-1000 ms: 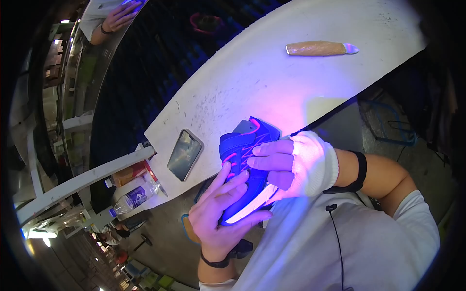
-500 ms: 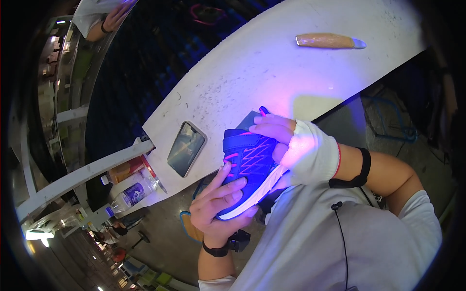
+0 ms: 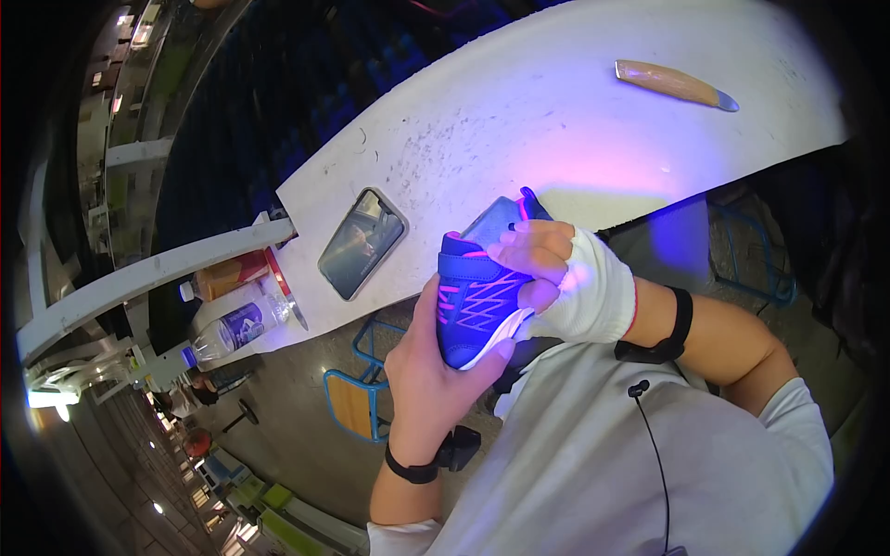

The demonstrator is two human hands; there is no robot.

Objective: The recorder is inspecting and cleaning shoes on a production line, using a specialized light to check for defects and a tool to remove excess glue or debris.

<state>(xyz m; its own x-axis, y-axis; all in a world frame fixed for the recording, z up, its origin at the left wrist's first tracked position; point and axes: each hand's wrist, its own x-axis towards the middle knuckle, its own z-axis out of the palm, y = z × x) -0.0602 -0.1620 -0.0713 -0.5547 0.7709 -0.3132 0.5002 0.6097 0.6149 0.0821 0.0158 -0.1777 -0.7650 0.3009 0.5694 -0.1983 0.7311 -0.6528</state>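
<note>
Between my two hands, near the table's front edge, is a dark blue shoe (image 3: 480, 295) with pink crossed lines, a strap and a white sole. My left hand (image 3: 434, 366) is closed round its toe end, the thumb along the sole side and the fingers mostly hidden behind it. Wearing a white fingerless glove, my right hand (image 3: 556, 278) grips the shoe's heel and collar, with fingers curled over the edge. A grey form (image 3: 499, 221) fills the shoe opening, and a dark loop sticks up at the heel.
On the white table (image 3: 445, 157) lie a phone (image 3: 363, 245) at left and a wooden-handled knife (image 3: 675, 85) at far right. A plastic bottle (image 3: 236, 332) and a red-edged package (image 3: 236, 276) lie at far left. A stool (image 3: 355, 403) stands below; purple light falls on the tabletop.
The shoe has been tipped, so less of its white sole shows and more of the grey form. My left hand has shifted round the toe, with its fingers now behind the shoe. The view has shifted slightly.
</note>
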